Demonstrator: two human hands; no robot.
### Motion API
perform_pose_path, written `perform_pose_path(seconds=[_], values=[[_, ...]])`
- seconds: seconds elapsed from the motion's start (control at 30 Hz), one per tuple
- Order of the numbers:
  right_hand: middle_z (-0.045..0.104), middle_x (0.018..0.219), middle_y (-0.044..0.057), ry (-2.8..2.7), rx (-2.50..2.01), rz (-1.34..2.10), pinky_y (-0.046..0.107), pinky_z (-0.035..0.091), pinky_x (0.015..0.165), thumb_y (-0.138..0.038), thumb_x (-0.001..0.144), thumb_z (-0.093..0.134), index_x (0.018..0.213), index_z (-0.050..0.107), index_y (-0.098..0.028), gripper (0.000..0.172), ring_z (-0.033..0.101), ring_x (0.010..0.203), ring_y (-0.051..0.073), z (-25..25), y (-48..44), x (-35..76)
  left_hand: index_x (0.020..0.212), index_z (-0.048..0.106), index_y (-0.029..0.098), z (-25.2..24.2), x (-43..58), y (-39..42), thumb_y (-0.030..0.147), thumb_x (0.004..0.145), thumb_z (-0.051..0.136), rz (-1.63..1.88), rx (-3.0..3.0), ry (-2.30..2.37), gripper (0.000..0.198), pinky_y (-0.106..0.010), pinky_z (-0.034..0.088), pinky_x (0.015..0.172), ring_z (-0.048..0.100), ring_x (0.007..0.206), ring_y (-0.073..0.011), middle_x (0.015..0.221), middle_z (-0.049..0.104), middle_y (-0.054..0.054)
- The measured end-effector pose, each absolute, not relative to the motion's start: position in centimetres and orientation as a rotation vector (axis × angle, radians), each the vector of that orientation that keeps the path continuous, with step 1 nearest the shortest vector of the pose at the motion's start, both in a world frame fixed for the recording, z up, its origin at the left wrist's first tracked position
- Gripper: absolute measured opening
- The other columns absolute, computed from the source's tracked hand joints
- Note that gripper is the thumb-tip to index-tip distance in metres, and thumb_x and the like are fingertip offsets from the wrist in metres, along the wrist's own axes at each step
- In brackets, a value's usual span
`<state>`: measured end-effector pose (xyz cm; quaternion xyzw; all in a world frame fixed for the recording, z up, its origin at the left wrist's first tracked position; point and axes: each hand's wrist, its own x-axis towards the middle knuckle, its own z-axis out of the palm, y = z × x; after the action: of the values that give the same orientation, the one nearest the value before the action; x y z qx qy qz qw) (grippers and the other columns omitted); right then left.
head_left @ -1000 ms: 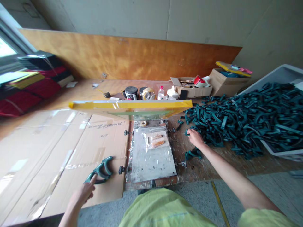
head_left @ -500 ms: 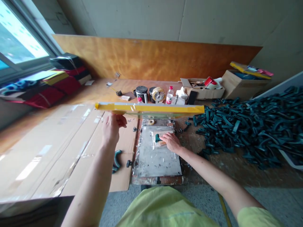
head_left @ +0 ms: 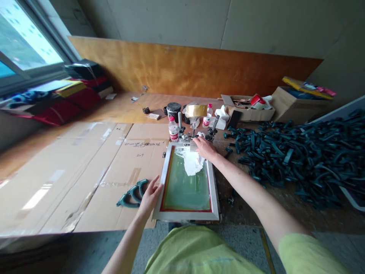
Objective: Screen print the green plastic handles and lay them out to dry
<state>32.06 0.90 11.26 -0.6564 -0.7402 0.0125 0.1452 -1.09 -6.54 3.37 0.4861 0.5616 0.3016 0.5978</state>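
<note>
A screen printing frame (head_left: 216, 201) lies flat in front of me, its silvery border around a green mesh (head_left: 185, 190). White ink (head_left: 194, 163) is spread over the mesh's far part. At the far end, my right hand (head_left: 205, 148) is closed on a squeegee (head_left: 194, 146), which is partly hidden by my fingers. Beside the frame's left edge is my left hand (head_left: 151, 196), fingers apart and holding nothing; the fingertips are at the border. Just left of that hand, several curved dark green plastic parts (head_left: 128, 199) rest on the cardboard (head_left: 114, 190). The plate below the frame is hidden.
Metal clamp posts (head_left: 213, 128) stand behind the frame, near a bottle (head_left: 173, 129), a black tub (head_left: 173, 110) and a tape roll (head_left: 196, 110). A large heap of dark green parts (head_left: 282, 156) covers the right side. Open cardboard boxes (head_left: 253, 113) stand at the back right.
The screen frame has come down from its raised, edge-on position to lie flat. My left hand has let go of it. My right hand has left the green part on the plate and taken the squeegee.
</note>
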Motion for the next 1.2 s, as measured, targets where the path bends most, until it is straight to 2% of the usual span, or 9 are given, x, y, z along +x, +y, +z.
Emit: perform_pose_path(seconds=[0.1, 0.17, 0.37, 0.53, 0.7, 0.9, 1.07, 1.13, 1.2], values=[[0.069, 0.088, 0.007, -2.195, -2.051, 0.14, 0.028, 0.046, 0.074, -0.01, 0.078, 0.063, 0.096, 0.067, -0.018, 0.02, 0.062, 0.084, 0.021, 10.4, 0.9, 30.2, 0.141, 0.047, 0.019, 2.5, -1.3, -6.3, 0.064, 0.073, 0.066, 0.676, 1.123, 1.269, 0.084, -0.025, 0.047, 0.057, 0.061, 0.064, -0.0162, 0.072, 0.064, 0.002], [0.069, 0.084, 0.006, -2.257, -1.986, 0.125, 0.027, 0.045, 0.071, -0.01, 0.079, 0.061, 0.088, 0.067, -0.018, 0.013, 0.061, 0.083, 0.02, 9.7, -0.8, 30.0, 0.139, 0.049, 0.019, 2.5, -1.5, -6.3, 0.063, 0.074, 0.066, 0.67, 1.118, 1.264, 0.081, -0.025, 0.048, 0.059, 0.063, 0.066, -0.0173, 0.073, 0.065, 0.001], [0.07, 0.088, 0.002, -2.555, -1.524, 0.251, 0.025, 0.042, 0.071, 0.003, 0.076, 0.051, 0.088, 0.069, -0.021, 0.031, 0.06, 0.092, 0.018, 10.3, -6.2, 32.2, 0.135, 0.053, 0.017, 2.4, -1.5, -6.5, 0.064, 0.073, 0.066, 0.672, 1.114, 1.286, 0.079, -0.027, 0.05, 0.06, 0.065, 0.068, -0.0186, 0.074, 0.067, -0.001], [0.068, 0.084, 0.001, -2.452, -1.617, 0.243, 0.025, 0.04, 0.067, -0.009, 0.079, 0.061, 0.079, 0.067, -0.021, 0.014, 0.059, 0.084, 0.018, 10.8, -4.8, 32.2, 0.13, 0.057, 0.016, 2.8, -1.3, -6.5, 0.064, 0.072, 0.067, 0.683, 1.114, 1.295, 0.077, -0.027, 0.051, 0.062, 0.066, 0.069, -0.019, 0.079, 0.069, -0.003], [0.068, 0.09, 0.006, -2.396, -1.547, 0.037, 0.028, 0.043, 0.076, 0.0, 0.081, 0.052, 0.091, 0.068, -0.018, 0.026, 0.056, 0.092, 0.02, 7.9, -6.2, 30.5, 0.129, 0.056, 0.018, 3.3, -1.4, -6.5, 0.064, 0.074, 0.065, 0.665, 1.111, 1.297, 0.073, -0.026, 0.05, 0.06, 0.065, 0.068, -0.0178, 0.082, 0.07, -0.003], [0.067, 0.092, 0.003, -2.331, -1.537, 0.229, 0.026, 0.045, 0.076, -0.011, 0.083, 0.064, 0.1, 0.068, -0.022, 0.021, 0.06, 0.089, 0.018, 9.8, -5.0, 31.7, 0.131, 0.055, 0.017, 4.2, -1.2, -6.6, 0.064, 0.073, 0.066, 0.658, 1.115, 1.318, 0.075, -0.027, 0.05, 0.059, 0.066, 0.068, -0.0188, 0.081, 0.07, -0.003], [0.063, 0.11, 0.004, -2.136, -1.849, 0.226, 0.028, 0.047, 0.082, -0.018, 0.076, 0.076, 0.138, 0.051, -0.031, 0.069, 0.063, 0.094, 0.02, 13.2, 1.2, 31.8, 0.142, 0.046, 0.023, 8.1, -1.6, -6.1, 0.061, 0.072, 0.07, 0.653, 1.074, 1.263, 0.084, -0.027, 0.051, 0.061, 0.068, 0.072, -0.0194, 0.083, 0.071, -0.002], [0.062, 0.115, 0.007, -2.053, -1.938, 0.107, 0.03, 0.047, 0.084, -0.023, 0.076, 0.077, 0.143, 0.046, -0.031, 0.074, 0.062, 0.096, 0.023, 14.4, 2.1, 32.7, 0.139, 0.051, 0.023, 10.3, -1.6, -5.5, 0.063, 0.073, 0.067, 0.676, 1.053, 1.221, 0.079, -0.026, 0.051, 0.06, 0.068, 0.072, -0.0191, 0.085, 0.072, -0.002], [0.061, 0.12, 0.009, -1.893, -1.948, -0.039, 0.033, 0.047, 0.085, -0.027, 0.082, 0.072, 0.143, 0.046, -0.029, 0.067, 0.061, 0.101, 0.024, 15.2, 1.7, 34.4, 0.127, 0.061, 0.02, 12.5, -1.3, -4.4, 0.068, 0.076, 0.06, 0.731, 1.046, 1.175, 0.07, -0.026, 0.05, 0.058, 0.066, 0.068, -0.018, 0.083, 0.072, -0.003]])
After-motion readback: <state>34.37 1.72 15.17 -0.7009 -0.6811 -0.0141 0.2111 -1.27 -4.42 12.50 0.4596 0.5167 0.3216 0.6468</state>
